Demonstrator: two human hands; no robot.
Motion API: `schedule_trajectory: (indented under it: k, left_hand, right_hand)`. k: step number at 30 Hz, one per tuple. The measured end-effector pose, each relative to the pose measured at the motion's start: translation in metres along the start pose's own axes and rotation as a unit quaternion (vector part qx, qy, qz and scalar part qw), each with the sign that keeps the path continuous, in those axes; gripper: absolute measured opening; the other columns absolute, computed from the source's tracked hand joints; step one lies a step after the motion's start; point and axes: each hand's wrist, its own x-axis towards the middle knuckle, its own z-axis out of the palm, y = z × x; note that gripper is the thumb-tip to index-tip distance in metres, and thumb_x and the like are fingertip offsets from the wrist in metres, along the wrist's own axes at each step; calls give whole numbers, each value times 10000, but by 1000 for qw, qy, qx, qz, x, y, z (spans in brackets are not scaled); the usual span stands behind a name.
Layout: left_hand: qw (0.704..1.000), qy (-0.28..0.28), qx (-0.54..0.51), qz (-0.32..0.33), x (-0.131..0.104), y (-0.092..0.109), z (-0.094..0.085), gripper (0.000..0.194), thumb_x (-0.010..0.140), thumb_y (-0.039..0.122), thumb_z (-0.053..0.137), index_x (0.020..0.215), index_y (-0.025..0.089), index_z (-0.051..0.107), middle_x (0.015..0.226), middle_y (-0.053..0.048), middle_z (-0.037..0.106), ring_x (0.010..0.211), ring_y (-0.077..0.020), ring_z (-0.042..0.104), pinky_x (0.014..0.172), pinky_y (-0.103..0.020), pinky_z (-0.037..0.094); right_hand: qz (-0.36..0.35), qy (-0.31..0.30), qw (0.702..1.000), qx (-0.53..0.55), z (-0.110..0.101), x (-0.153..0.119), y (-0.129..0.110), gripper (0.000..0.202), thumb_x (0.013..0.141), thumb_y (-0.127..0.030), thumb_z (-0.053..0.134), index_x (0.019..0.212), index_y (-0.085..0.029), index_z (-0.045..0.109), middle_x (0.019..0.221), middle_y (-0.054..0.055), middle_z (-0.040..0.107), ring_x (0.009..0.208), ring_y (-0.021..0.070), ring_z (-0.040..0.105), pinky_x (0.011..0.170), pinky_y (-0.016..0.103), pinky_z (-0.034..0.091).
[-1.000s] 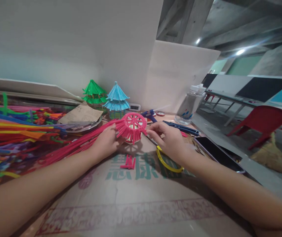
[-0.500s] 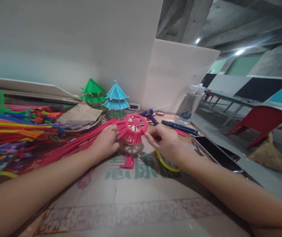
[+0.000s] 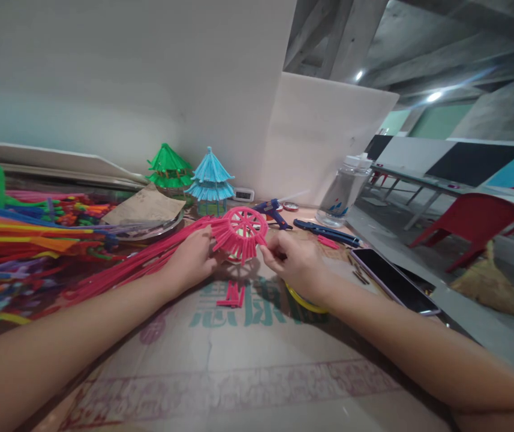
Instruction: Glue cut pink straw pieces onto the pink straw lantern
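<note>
A pink pipe-cleaner wheel [image 3: 248,223] with short strips fanned out along its near side is held up over the cardboard. My left hand [image 3: 196,255] grips it at the left edge, fingers closed. At the opposite edge my right hand [image 3: 292,258] pinches a short pink pipe-cleaner piece [image 3: 262,245] against the rim; the fingertips partly hide it. Below them, several cut pink pieces [image 3: 232,295] lie on the printed cardboard [image 3: 212,372]. A yellow ring [image 3: 306,302] lies partly under my right hand.
Long pink pipe cleaners [image 3: 135,264] and a multicoloured heap [image 3: 36,240] fill the left. Behind stand a green roofed model [image 3: 170,165], a blue one [image 3: 210,180] and a glue gun [image 3: 272,210]. To the right are blue pliers [image 3: 326,232], a water bottle [image 3: 342,192] and a phone [image 3: 391,282].
My right hand has moved slightly left, closer in against the wheel's right edge. The left hand keeps its hold, and the wheel has hardly shifted.
</note>
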Motion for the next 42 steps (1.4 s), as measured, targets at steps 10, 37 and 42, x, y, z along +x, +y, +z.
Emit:
schedule_trajectory:
  k: [10,37,42]
  left_hand:
    - [999,-11,22,-29,-1,-11,0,356,841,370,648,1152,215,724,1126,-123,752,1151,-368,680,1072,-497,524]
    - [998,-31,7,57,2,-8,-1,276,920,329,547,1093,190,712,1174,-112,744,1192,-327,669,1071,-482,529]
    - [998,-37,14,54,1,-11,-1,356,949,371,539,1192,174,709,1238,-133,733,1202,-331,667,1084,-505,519]
  right_hand:
    - [218,-10,914,343,2,5,-1,442,901,-649,640,774,-249,503,583,-65,469,503,117,417,496,259,314]
    - [350,-171,709,588,18,3,-8,485,671,-525,928,758,-191,586,528,-98,514,455,58,412,476,216,349]
    - [348,-147,710,594,19,2,-11,500,644,-528,938,765,-186,595,529,-99,515,461,57,424,490,214,368]
